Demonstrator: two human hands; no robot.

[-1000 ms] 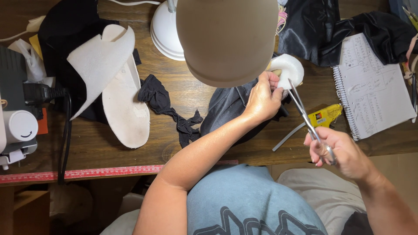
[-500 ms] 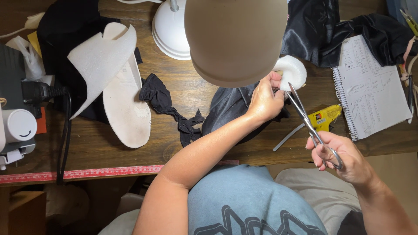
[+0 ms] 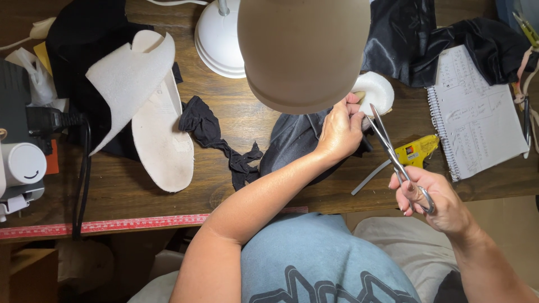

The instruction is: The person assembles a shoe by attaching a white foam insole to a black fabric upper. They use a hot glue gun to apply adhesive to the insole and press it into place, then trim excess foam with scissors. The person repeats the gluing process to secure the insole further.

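My left hand (image 3: 339, 130) pinches a round white foam piece (image 3: 377, 90) at the far side of the wooden table (image 3: 236, 120), just under the beige mannequin head (image 3: 304, 47). My right hand (image 3: 435, 197) grips the handles of long silver scissors (image 3: 393, 150), whose blades point up at the foam piece beside my left fingers. A dark grey cloth (image 3: 295, 140) lies beneath my left wrist.
A white foam sole (image 3: 160, 137) and foam sheet (image 3: 129, 78) lie left, with black fabric scraps (image 3: 216, 134). A yellow glue gun (image 3: 416, 150), spiral notebook (image 3: 477, 112), black satin cloth (image 3: 410, 36), white stand base (image 3: 216, 42), red measuring tape (image 3: 101, 225) and a machine with cable (image 3: 22, 163) surround them.
My right hand with the scissors has shifted slightly down and right. My left hand keeps its hold on the foam piece.
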